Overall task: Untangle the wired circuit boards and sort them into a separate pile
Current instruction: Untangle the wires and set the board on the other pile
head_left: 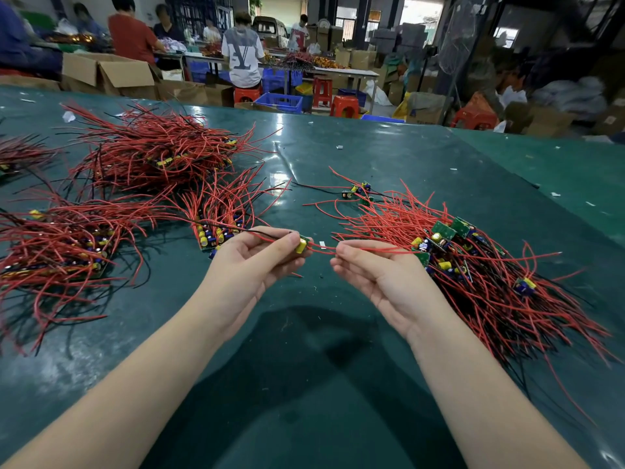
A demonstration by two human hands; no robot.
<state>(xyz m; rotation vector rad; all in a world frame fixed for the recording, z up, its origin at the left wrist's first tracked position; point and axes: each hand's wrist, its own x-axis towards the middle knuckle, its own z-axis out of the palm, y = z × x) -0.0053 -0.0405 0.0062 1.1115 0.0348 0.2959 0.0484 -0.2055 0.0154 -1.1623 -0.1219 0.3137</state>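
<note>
Circuit boards with red and black wires lie in heaps across a green table (372, 157). At nine o'clock a flattened pile (57, 252) spreads its wires toward the near edge, its boards showing yellow and blue parts. At eleven o'clock a bigger heap (152, 154) fans its wires outward, and a smaller bunch (220, 214) sits just at its near side, boards lined up at the bottom.

Near the middle, the left hand (250, 262) is palm-up, its thumb and fingers clamped on one small board (302, 244) that carries a yellow cylinder — a black wire runs from it back over the thumb toward ten o'clock. A red wire (324, 249) stretches from that board to the right hand (378, 275), whose thumb and fingertips pinch it; the remaining fingers curl loosely. The two hands are a little apart, both raised just over the table.

At three o'clock lies the tangled pile (473, 265), wires crossing every way, green boards sticking up at its top. The pinched red wire runs on into this pile. At one o'clock a few loose boards (358, 192) rest apart from it — their wires trail toward the left.
</note>
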